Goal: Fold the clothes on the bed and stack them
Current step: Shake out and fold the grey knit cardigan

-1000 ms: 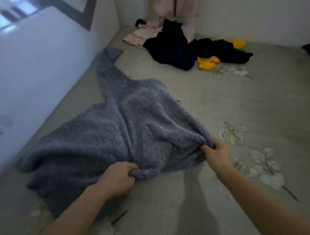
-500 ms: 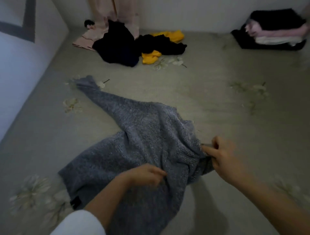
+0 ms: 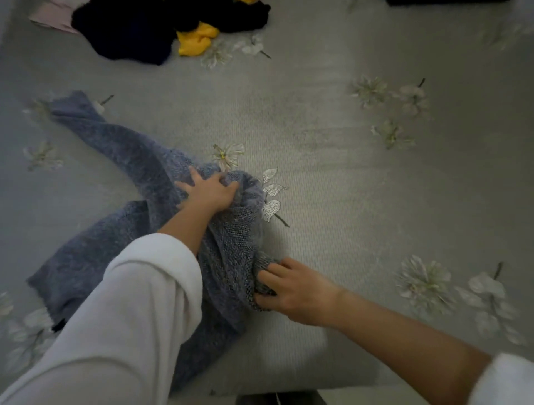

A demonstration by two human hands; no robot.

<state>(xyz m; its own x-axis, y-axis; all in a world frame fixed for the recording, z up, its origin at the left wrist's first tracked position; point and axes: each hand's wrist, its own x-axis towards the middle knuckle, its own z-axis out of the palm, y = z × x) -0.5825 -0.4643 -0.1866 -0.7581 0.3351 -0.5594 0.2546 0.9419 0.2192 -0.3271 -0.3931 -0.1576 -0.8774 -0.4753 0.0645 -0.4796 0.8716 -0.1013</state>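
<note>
A blue-grey knitted sweater [image 3: 121, 231] lies crumpled on the grey flowered bed cover [image 3: 346, 188], one sleeve stretching away to the upper left. My left hand [image 3: 209, 192] grips a bunched fold of the sweater near its far right edge. My right hand [image 3: 294, 289] pinches the sweater's near right edge, fingers curled into the knit. Both forearms reach in from below, the left one in a white sleeve.
A heap of unfolded clothes, black [image 3: 138, 31], yellow [image 3: 196, 40] and pink [image 3: 55, 17], lies at the far left of the bed. A dark item [image 3: 445, 1] shows at the top right edge. The bed's near edge runs along the bottom.
My left hand has moved up and right to grip a far fold of the sweater. The right hand has dropped closer to me along the right edge. The view has tilted downward.
</note>
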